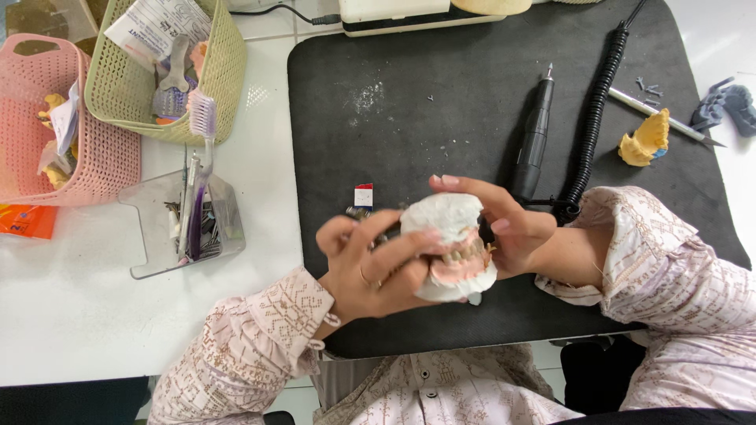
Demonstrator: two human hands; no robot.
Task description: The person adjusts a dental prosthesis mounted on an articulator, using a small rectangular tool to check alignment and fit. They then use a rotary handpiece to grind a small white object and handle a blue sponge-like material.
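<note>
Nearest the camera, two patterned pale sleeves came in from the bottom edge and met over the front of a black mat (409, 142) that lay on a white table (71, 315). Between the hands sat a white plaster dental model (450, 250), two blocks stacked with pink gums and a row of yellowish teeth showing along the seam, held just above the mat's front half. The left hand (368, 271), with a ring on one finger, was closed around the model's left side, its fingers wrapped over the seam and lower block. The right hand (504, 228) gripped the model from the right, one finger stretched across the top of the upper block and the thumb side pressed by the teeth. Just behind the model a small red, white and blue object (363, 194) lay on the mat. Further back, a black handpiece (535, 134) with a thin metal tip lay nearly upright in the view, and beside it ran a black coiled cord (592, 118). To the right rested a yellow dental cast (646, 139), touching a slim metal tool (661, 118). On the table to the left stood a clear tray (150, 236) of instruments with a purple toothbrush (201, 149) leaning out of it, and beyond it a green basket (169, 75) and a pink basket (87, 149).
</note>
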